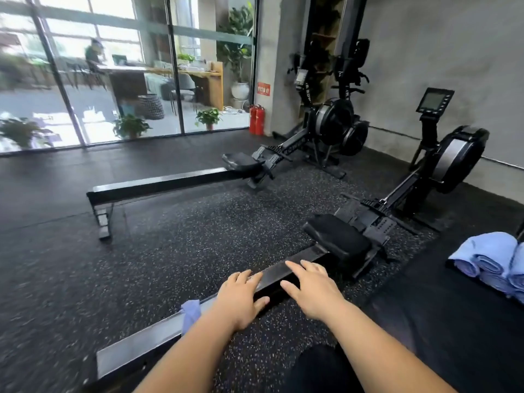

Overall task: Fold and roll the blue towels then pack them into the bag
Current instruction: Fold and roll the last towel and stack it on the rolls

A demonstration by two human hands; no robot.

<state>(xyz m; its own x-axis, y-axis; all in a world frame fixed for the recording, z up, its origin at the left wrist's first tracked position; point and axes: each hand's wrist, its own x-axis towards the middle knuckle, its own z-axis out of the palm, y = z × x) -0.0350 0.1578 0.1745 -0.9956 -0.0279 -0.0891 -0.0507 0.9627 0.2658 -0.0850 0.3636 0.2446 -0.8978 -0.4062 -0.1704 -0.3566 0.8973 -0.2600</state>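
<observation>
Both my hands reach forward over the rail of the nearer rowing machine point(286, 269). My left hand point(239, 297) has relaxed fingers spread above the rail and holds nothing. My right hand point(310, 287) is likewise spread with straight fingers over the rail, holding nothing. A small piece of blue towel point(190, 314) drapes over the rail just left of my left forearm, mostly hidden behind it. Several rolled blue towels point(493, 262) are stacked on a black mat at the right edge, well apart from both hands. No bag is in view.
The nearer rower's seat point(337, 239) and flywheel point(456, 160) lie ahead to the right. A second rowing machine point(170, 184) crosses the speckled floor farther away. Two red fire extinguishers point(257, 119) stand by the glass wall. My dark-clothed knee point(317, 367) is at the bottom.
</observation>
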